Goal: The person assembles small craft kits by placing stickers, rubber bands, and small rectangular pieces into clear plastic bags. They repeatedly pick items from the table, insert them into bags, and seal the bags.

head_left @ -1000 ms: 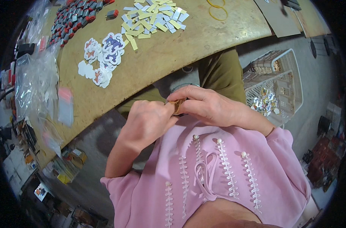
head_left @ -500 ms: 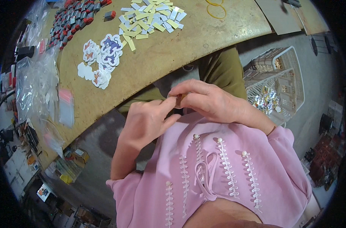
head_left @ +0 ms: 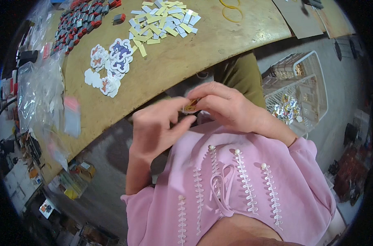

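piece [head_left: 190, 108], yellow-brown, between left hand [head_left: 153, 127] and right hand [head_left: 235, 110], at fingertips [head_left: 196, 92].

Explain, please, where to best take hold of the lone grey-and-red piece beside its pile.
Pinch the grey-and-red piece by its grey middle, probably from the near side: it looks blocky, and the pile lies left, strips right.

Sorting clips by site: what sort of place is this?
Probably a small hand-assembly or packing workshop: piles of animal cut-outs and small grey-and-red parts lie on the table; a white plastic basket holds shiny pieces.
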`<state>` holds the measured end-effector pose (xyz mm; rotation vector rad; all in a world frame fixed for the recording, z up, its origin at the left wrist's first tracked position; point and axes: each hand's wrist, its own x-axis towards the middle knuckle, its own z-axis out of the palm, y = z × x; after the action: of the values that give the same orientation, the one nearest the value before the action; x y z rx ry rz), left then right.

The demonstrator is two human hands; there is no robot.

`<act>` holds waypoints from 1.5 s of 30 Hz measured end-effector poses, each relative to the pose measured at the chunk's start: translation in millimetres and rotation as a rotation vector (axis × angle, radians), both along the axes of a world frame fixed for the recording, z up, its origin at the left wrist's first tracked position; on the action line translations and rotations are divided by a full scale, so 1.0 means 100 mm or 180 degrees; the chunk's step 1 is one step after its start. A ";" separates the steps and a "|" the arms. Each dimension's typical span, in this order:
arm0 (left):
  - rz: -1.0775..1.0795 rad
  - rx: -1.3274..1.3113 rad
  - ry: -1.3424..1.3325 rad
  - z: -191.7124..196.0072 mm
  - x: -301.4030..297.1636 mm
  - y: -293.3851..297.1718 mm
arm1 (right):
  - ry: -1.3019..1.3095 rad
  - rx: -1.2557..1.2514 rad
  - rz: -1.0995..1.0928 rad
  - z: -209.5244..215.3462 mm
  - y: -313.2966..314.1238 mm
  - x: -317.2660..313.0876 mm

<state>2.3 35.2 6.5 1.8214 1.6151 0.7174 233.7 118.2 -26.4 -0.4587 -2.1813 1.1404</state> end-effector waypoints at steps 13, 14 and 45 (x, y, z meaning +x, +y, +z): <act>0.0867 0.0295 -0.1446 -0.42 0.32 -0.04 | -0.0306 0.0169 -0.0399 0.08 0.11 0.03; 0.0908 0.0399 -0.1380 -0.43 0.33 -0.05 | -0.0361 0.0156 -0.0398 0.09 0.10 0.03; 0.1182 0.0330 -0.3007 -0.53 0.55 -0.03 | 0.0491 -0.2881 -0.0760 0.08 -0.02 0.08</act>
<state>57.7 32.6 -46.4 0.9454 1.2453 1.5519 241.5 116.3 -18.3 -0.9342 -1.3289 1.9034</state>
